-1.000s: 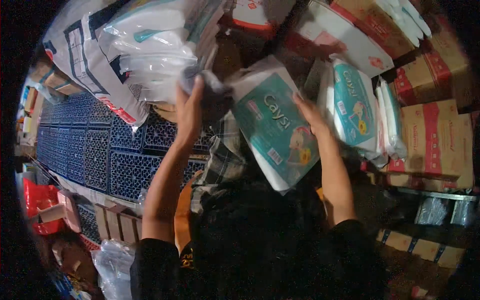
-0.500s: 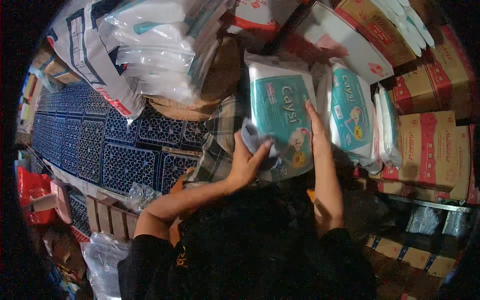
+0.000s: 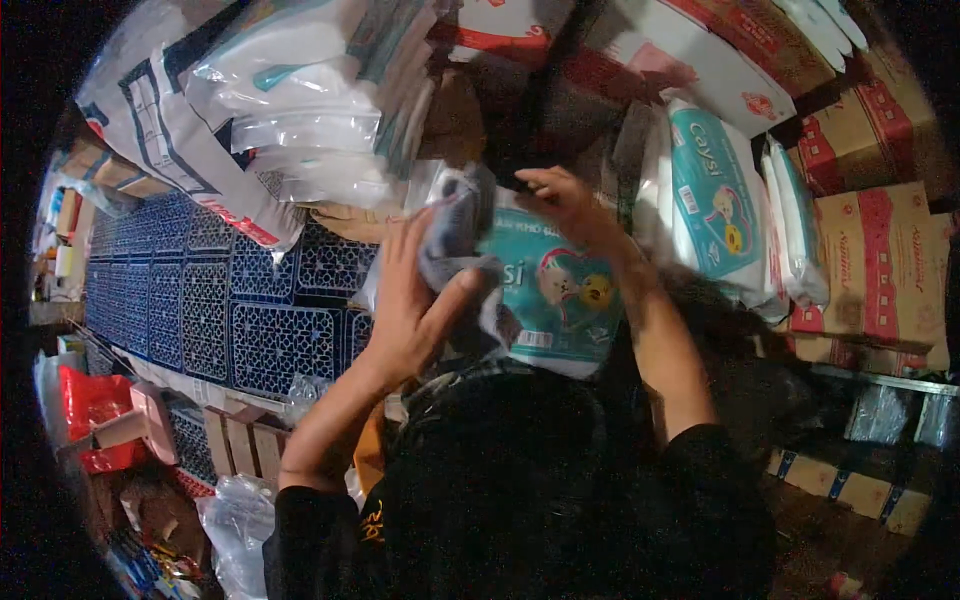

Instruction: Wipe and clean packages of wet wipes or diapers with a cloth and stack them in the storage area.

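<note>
The teal-and-white plastic-wrapped pack (image 3: 560,310) is directly in front of the person's torso, its printed face up, showing a cartoon bear and a yellow chick; what supports it is hidden. At its left side, the left hand (image 3: 405,320) grasps a bunched grey cloth (image 3: 460,225), thumb on the near side, and the cloth covers that end of the pack. Over the pack's upper right part is the right hand (image 3: 568,205), blurred and half in shadow, fingers partly bent and pointing left; I cannot tell whether they touch the wrapper or pinch anything. Right of the pack and apart from it leans a second teal pack (image 3: 715,190), with an edge-on pack (image 3: 797,230) just beyond, then a brown carton with a red band (image 3: 870,260). Up and left of the pack rises a stack of plastic-wrapped packs (image 3: 310,135) beside a white printed sack (image 3: 165,130); farther left lie dark blue lattice panels (image 3: 285,345).
</note>
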A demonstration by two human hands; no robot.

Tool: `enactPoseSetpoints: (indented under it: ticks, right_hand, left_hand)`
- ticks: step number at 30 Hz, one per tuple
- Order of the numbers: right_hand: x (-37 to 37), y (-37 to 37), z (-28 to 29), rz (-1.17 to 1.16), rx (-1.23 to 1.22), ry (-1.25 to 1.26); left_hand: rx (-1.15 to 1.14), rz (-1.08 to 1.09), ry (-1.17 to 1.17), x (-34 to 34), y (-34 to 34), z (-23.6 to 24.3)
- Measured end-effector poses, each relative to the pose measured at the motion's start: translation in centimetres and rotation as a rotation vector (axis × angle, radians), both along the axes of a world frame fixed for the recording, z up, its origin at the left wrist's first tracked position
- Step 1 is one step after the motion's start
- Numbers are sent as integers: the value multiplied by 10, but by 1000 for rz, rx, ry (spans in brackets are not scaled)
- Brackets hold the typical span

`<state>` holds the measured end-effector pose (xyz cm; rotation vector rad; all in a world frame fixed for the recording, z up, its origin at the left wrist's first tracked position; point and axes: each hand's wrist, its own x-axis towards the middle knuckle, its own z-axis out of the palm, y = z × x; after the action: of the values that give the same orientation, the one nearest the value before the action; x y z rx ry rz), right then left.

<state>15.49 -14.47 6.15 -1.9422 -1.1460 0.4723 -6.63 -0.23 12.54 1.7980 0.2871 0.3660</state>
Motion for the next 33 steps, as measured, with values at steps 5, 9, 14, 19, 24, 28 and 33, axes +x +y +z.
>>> enactPoseSetpoints:
  ticks: [5,9,14,19,24,28,33]
  right_hand:
    - [-22,-39,19,-257,-183,-355]
    - [-38,-88,1,-453,-275,-357]
    - [-47,-99,-28,-663,113,69]
    - [-43,-99,-28,-688,92,100]
    - [-39,-108,-62,-625,-124,152]
    - [-52,-91,-26,-606,-15,-149]
    - [-48,-88,-25,-567,-3,-166]
  left_hand:
    - [881,22,211,17,-8,-57]
    - [929,-97,123,38,-27,-59]
    - [904,-188,-6,93,-57,-66]
    - [857,-327,-73,91,-97,-70]
    - [804,-450,-48,43,-91,-74]
    - [953,-422,103,15,-46,-57]
    - [953,-137,218,11,8,-56]
